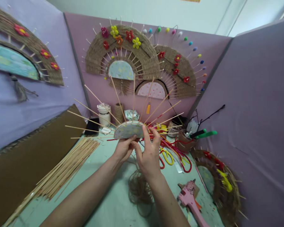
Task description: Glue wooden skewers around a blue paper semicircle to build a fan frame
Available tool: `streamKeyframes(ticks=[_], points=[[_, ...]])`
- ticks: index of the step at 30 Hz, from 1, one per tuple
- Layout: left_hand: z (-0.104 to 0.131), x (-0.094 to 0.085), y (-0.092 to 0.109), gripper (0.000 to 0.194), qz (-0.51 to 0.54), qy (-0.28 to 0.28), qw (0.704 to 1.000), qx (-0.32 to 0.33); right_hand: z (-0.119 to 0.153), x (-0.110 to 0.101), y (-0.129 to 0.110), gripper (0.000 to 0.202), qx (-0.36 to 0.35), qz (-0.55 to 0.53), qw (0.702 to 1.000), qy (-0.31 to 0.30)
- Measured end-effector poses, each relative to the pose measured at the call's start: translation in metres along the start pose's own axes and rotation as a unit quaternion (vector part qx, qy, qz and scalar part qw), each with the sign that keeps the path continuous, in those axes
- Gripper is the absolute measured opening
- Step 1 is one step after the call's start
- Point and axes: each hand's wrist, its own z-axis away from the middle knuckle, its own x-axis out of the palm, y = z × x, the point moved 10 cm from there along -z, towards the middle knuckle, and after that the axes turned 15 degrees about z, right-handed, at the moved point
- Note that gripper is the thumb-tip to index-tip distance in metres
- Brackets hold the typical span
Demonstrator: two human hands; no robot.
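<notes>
A half-round piece covered in pale floral fabric is held up above the table, flat side down. Thin wooden sticks fan out from its curved edge. My left hand grips it from below, thumb on the front face near the bottom edge, its other fingers hidden behind. At its right end, my right hand is closed on it, with index finger along the fabric and the thumb near the lower edge. A loose coil of brown twine lies on the table beneath my hands.
A bundle of sticks lies on the left beside a brown cardboard sheet. On the right are a pink glue gun, coloured pipe cleaners and a pot with tools. Finished woven fans hang on the back panel.
</notes>
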Motion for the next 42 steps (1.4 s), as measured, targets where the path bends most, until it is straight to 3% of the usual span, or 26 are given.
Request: streamKeyframes(ticks=[11,30,36,42], points=[[0.0,0.002,-0.001,0.038,0.004,-0.015,1.0,-0.004,0.0,0.004,0.001,0.062,0.002,0.001,1.0,-0.018],[0.0,-0.006,-0.001,0.038,-0.022,0.018,1.0,0.004,0.0,0.002,0.009,0.06,0.041,0.008,0.999,-0.013],[0.001,-0.002,-0.003,0.039,-0.002,0.008,1.0,-0.017,-0.003,-0.026,0.013,0.061,0.049,-0.032,0.995,0.077],[-0.001,-0.002,-0.001,0.037,0.006,0.002,1.0,-0.014,0.002,-0.071,0.024,0.022,0.082,-0.087,0.96,0.251]])
